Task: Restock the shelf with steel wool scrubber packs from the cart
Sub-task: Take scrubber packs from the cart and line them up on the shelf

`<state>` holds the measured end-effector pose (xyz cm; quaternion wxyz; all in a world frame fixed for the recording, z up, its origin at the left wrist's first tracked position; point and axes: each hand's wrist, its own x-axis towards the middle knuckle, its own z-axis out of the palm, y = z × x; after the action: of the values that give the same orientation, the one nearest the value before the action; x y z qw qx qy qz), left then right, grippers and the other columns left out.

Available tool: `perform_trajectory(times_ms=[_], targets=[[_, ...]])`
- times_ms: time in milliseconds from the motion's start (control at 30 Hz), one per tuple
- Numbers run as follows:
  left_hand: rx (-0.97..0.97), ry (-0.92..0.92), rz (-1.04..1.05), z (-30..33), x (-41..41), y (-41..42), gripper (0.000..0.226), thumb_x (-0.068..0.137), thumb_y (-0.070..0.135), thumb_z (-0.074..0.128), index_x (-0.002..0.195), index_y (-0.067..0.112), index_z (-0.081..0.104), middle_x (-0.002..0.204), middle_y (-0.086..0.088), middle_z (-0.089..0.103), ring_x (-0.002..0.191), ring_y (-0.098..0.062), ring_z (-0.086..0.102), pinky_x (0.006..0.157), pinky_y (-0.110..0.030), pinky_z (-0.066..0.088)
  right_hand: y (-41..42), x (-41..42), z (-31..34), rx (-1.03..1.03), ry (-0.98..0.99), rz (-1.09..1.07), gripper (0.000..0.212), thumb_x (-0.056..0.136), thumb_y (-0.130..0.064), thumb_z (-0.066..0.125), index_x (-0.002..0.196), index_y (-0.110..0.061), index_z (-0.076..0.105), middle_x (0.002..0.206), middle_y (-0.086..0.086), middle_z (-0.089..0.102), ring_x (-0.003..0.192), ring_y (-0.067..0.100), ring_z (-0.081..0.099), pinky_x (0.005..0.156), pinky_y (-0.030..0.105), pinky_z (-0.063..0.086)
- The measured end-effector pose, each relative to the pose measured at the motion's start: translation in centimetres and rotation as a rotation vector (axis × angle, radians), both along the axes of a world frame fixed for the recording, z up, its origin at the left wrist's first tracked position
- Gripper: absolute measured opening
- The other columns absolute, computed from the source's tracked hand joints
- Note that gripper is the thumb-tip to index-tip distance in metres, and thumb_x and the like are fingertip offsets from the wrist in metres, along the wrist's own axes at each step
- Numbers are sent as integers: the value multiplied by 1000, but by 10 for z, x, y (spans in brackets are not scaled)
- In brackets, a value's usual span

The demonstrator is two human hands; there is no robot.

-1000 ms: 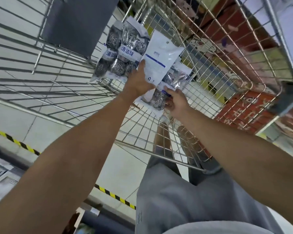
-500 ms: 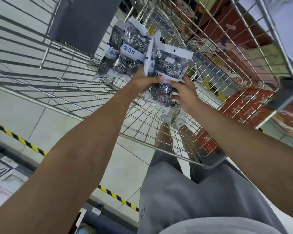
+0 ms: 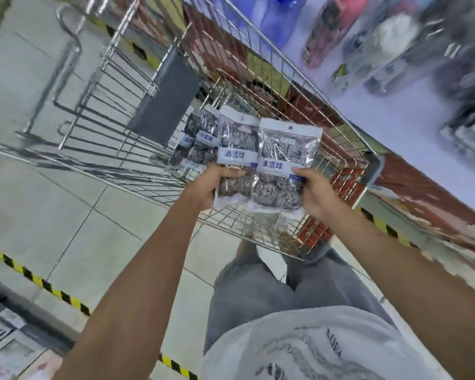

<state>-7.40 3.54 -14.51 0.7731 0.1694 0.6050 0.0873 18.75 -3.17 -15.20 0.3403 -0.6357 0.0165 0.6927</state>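
- Left hand grips one pack, right hand grips another pack, both above the cart.
- Keep fingers curled around the lower halves; slippery film could slide.
- Lift clear of the wire rim before turning toward the blurred shelf.
- More packs lie in the cart.

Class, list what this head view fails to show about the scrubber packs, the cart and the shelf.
- Shelf goods: motion-blurred, unidentifiable.
- Packs left in the cart: count unclear, overlapped by the held packs.
- Left hand, right hand: fingertips hidden behind packs.
- Cart: wheels out of view.
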Motion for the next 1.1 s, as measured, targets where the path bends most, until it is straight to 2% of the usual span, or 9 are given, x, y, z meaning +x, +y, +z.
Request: perform_trajectory(times_ms=[100,233,300,433,567,733,900,1033,1100], targets=[[46,17,-30,37,10,-13,75,74,16,88,140,7,53,138,-21,63,120,-33,62,100,-46,53,-23,11,39,37,-6,0,36,91,-27,73,116,-3,63,104,9,67,72,13,71,61,26,58],[176,14,-131,76,34,-31,123,54,46,99,157,19,37,158,-14,46,144,-32,43,119,-59,35,-51,28,83,95,-77,-30,84,82,-34,84,149,-2,44,143,20,58,131,36,56,110,54,46],[247,30,-221,95,54,-40,134,47,62,96,159,25,33,165,-9,35,151,-33,32,124,-61,24,-67,43,99,135,-114,-101,85,85,-26,83,154,-4,37,144,23,58,134,41,55,113,59,43],[273,-20,-241,122,103,-61,101,64,46,93,148,19,45,148,-4,56,143,-28,44,116,-51,35,-108,80,126,187,-166,-179,62,87,-23,82,140,-5,54,130,21,69,115,36,70,94,52,59],[276,-23,-242,140,158,-93,69,72,24,90,132,10,59,118,-8,76,112,-27,69,92,-46,57,-159,127,149,234,-164,-286,57,86,-23,81,135,-7,57,121,18,74,109,35,73,93,56,59],[289,-103,-271,159,230,-157,73,67,18,91,132,5,60,113,-13,78,110,-34,73,101,-58,55,-240,192,171,269,-201,-392,67,74,-27,87,133,-11,59,122,17,74,108,32,73,91,51,61],[312,-101,-354,169,304,-233,70,63,24,93,126,16,62,104,-5,81,103,-28,75,96,-52,57,-332,259,180,309,-257,-491,74,67,-28,91,132,-8,61,126,16,72,123,35,65,112,56,46],[310,-177,-418,177,364,-283,57,69,19,87,121,20,63,92,3,81,80,-13,78,60,-27,62,-397,308,188,326,-320,-566,91,61,-36,95,138,-7,57,135,15,66,132,35,57,117,57,39],[296,-205,-434,179,390,-303,54,68,16,87,116,22,62,87,4,80,72,-12,78,54,-28,61,-424,332,190,326,-341,-618,93,64,-35,95,143,-7,54,140,16,63,135,36,54,118,58,38]])
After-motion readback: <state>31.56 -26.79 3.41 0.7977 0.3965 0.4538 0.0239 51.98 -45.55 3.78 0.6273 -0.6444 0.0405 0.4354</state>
